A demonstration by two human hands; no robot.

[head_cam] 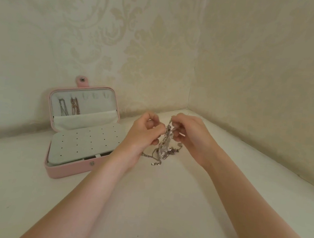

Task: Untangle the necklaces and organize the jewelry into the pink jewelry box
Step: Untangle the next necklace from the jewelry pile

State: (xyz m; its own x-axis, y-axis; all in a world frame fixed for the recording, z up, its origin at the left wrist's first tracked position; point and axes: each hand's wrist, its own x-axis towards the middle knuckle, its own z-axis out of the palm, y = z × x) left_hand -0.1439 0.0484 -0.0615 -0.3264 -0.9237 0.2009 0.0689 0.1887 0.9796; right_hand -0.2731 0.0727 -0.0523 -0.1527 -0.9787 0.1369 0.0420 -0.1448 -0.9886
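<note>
two hands' fingers pinching tangled silvery chains, rectangular pink jewelry box open, perforated white insert

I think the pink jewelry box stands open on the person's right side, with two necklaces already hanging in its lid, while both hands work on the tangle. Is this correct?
Not quite: the head view shows the pink jewelry box open on the person's left side. The rest holds: two necklaces hang in its lid, and the left hand and right hand pinch the tangle.
</note>
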